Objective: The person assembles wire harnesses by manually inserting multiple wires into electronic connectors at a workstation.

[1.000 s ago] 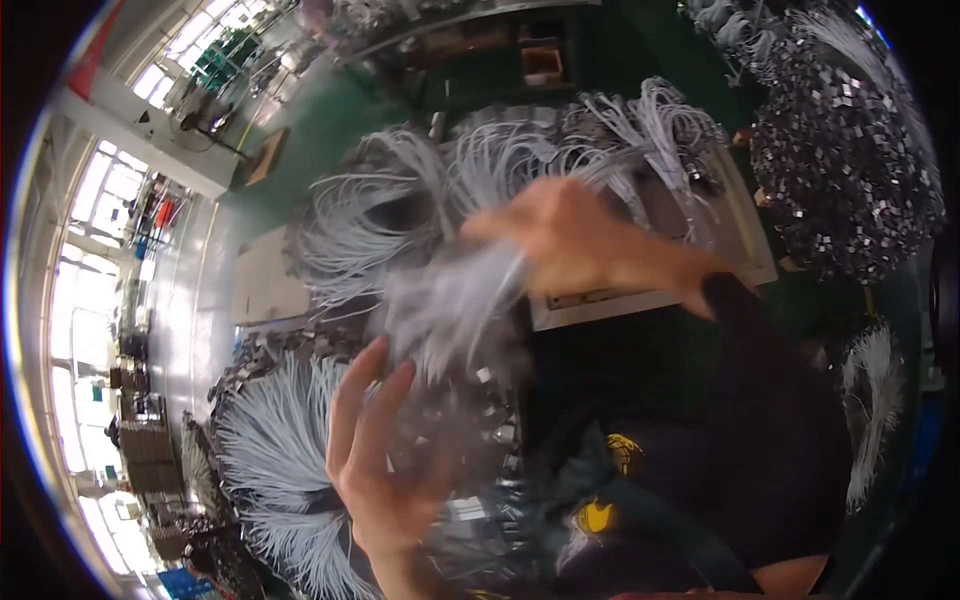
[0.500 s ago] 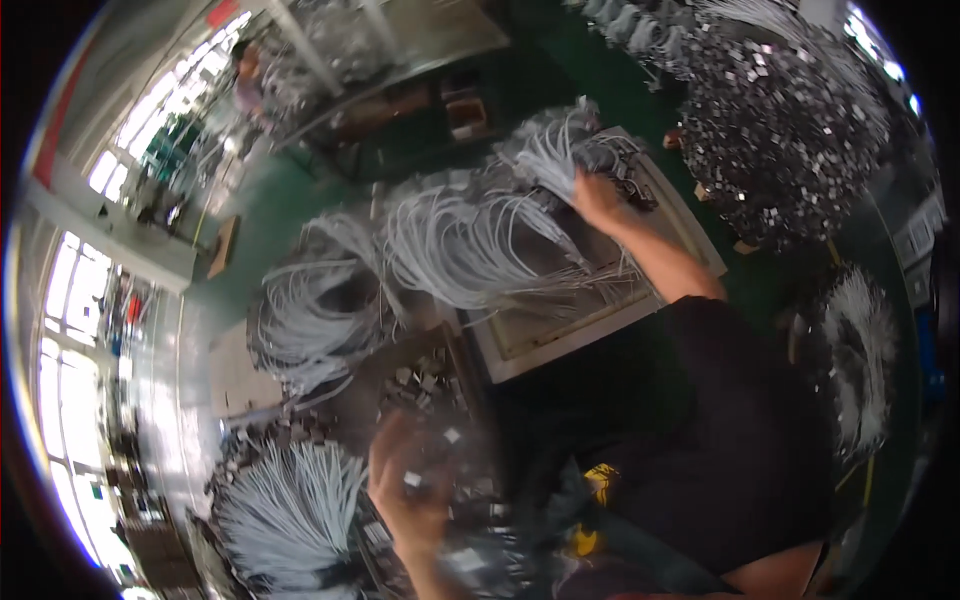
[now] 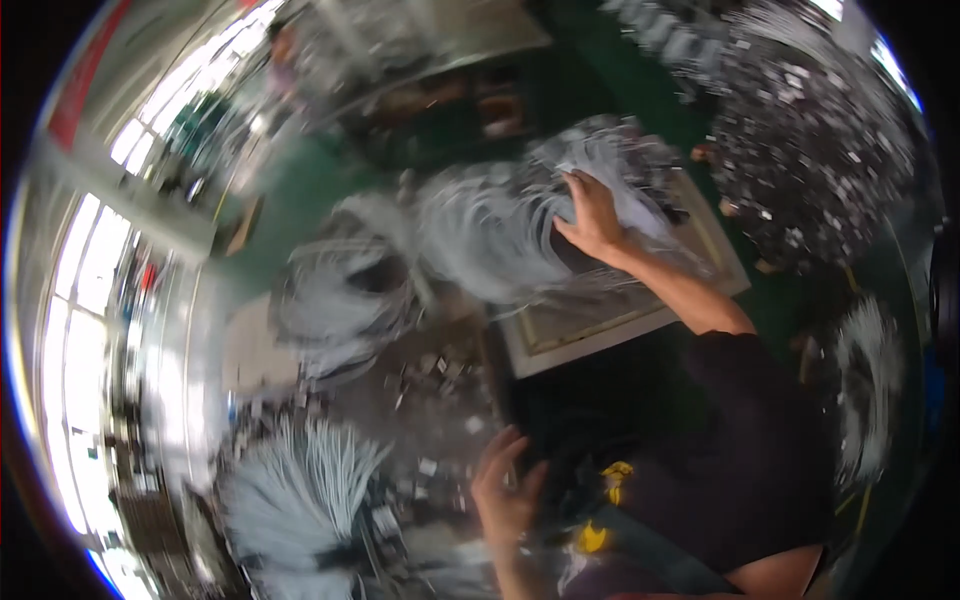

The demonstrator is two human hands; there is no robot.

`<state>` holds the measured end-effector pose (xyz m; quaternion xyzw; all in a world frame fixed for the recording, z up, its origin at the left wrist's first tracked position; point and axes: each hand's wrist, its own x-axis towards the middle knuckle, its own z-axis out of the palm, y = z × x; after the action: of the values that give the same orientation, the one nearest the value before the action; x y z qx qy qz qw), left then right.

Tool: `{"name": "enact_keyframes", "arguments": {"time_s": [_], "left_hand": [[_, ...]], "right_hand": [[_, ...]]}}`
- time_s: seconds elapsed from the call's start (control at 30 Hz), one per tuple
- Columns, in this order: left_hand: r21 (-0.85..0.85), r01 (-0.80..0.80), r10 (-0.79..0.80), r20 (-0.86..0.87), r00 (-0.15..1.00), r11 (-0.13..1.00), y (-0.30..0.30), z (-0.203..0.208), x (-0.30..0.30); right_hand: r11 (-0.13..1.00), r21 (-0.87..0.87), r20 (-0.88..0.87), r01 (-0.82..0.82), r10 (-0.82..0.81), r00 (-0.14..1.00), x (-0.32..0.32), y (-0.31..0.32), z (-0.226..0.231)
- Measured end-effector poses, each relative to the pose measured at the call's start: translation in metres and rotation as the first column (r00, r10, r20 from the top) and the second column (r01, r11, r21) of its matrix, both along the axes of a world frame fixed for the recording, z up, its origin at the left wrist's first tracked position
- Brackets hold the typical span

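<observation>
My right hand (image 3: pixel 594 220) is stretched out over bundled grey cables (image 3: pixel 490 240) on a pale-framed board, thumb and fingers apart, with nothing seen in its grasp. Another grey cable bundle (image 3: pixel 615 170) lies just beyond it. Low in the view, my left hand (image 3: pixel 507 490) hovers by the edge of the table (image 3: pixel 400 345), its fingers spread and slightly curled, holding nothing that I can see. Small metallic pieces (image 3: pixel 440 375) lie scattered on the table near it. The whole picture is smeared by motion.
Coiled grey cables (image 3: pixel 345 290) lie left of centre, and a fanned cable bundle (image 3: pixel 300 490) at the lower left. A large heap of cables with shiny ends (image 3: pixel 800 150) stands at the right. Beyond is a workbench (image 3: pixel 480 40); a distant person (image 3: pixel 285 60) is at the upper left.
My right hand has come off the far cable bundle and opened. My left hand has moved right, from over the small pieces toward the table's edge. The view has shifted.
</observation>
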<state>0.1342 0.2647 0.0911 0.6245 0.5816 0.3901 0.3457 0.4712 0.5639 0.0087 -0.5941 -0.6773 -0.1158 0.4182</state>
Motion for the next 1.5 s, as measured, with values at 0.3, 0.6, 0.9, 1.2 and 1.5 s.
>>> {"name": "enact_keyframes", "arguments": {"time_s": [0.3,0.6,0.9,1.2,1.5], "left_hand": [[0.009,-0.239,0.238,0.087,0.967,0.971,-0.053,-0.012,-0.032],[-0.128,-0.745,0.756,0.126,0.643,0.655,-0.142,-0.030,-0.037],[-0.029,-0.788,0.788,0.007,0.616,0.616,-0.165,-0.053,-0.047],[-0.072,-0.761,0.764,0.090,0.639,0.645,-0.162,-0.062,-0.066],[-0.239,-0.792,0.817,0.310,0.486,0.562,-0.165,-0.048,-0.087]], "right_hand": [[-0.099,-0.301,-0.916,-0.948,0.307,0.259,-0.264,-0.073,0.062],[-0.108,-0.552,-0.044,-0.827,0.994,-0.100,-0.530,-0.143,0.040],[0.143,-0.501,0.298,-0.853,0.955,-0.015,-0.618,-0.138,-0.044],[0.046,-0.539,0.281,-0.841,0.951,-0.128,-0.639,-0.119,-0.031],[0.071,-0.469,0.546,-0.880,0.806,-0.226,-0.716,-0.156,0.056]]}}
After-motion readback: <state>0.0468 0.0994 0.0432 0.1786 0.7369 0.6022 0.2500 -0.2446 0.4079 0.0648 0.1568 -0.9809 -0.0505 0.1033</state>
